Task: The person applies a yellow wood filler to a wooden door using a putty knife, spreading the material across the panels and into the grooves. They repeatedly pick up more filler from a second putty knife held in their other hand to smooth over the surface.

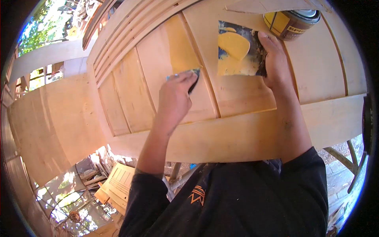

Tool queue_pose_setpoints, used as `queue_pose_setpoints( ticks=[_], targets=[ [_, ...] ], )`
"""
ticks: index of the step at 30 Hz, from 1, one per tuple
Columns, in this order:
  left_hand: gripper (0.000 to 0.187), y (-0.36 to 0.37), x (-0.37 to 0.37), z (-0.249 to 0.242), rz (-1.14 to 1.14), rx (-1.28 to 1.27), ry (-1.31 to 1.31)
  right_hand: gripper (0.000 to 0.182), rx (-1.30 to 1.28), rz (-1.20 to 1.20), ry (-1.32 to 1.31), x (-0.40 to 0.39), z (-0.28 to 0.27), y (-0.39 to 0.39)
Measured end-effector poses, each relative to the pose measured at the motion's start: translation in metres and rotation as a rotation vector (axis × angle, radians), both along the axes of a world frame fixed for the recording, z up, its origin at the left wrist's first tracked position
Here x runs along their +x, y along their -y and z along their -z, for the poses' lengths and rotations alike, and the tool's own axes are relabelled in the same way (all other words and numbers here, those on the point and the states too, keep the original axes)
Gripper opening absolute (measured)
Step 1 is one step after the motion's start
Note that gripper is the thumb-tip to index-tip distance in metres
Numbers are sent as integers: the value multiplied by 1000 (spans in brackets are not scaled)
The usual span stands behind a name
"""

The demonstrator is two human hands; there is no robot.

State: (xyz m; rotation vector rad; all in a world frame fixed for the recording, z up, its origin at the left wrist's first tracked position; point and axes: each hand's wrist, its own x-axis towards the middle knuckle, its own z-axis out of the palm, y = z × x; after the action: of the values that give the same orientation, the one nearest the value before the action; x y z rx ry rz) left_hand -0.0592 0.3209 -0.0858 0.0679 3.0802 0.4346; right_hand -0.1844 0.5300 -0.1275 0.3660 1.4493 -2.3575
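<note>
At centre, the left hand (175, 91) pinches a scraper (194, 83) on the wooden panel (154, 51); at upper right, the right hand (276, 61) pinches a board (256, 55) with yellow paste (235, 44).

Left grip (177, 93) curled, right grip (276, 61) clasped

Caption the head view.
Left hand holds a flat dark scraper on a pale wooden panel; right hand holds a yellow-smeared square board.
</note>
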Motion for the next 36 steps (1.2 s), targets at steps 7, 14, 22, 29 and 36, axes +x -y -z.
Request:
queue_pose_setpoints(
  ticks=[7,14,22,29,36],
  targets=[
    [52,-45,79,-5,-38,-41,112,35,130,83,-85,-4,17,-3],
    [48,-32,79,-43,-77,209,326,40,15,-56,-23,-4,9,-7],
    [42,91,-90,-44,-147,170,206,45,246,-74,-25,-3,5,0],
    [41,133,-169,-20,-2,72,182,41,196,-90,70,-2,-10,0],
    [39,136,-171,-7,-22,77,123,40,143,-93,57,-1,-11,4]
  ],
)
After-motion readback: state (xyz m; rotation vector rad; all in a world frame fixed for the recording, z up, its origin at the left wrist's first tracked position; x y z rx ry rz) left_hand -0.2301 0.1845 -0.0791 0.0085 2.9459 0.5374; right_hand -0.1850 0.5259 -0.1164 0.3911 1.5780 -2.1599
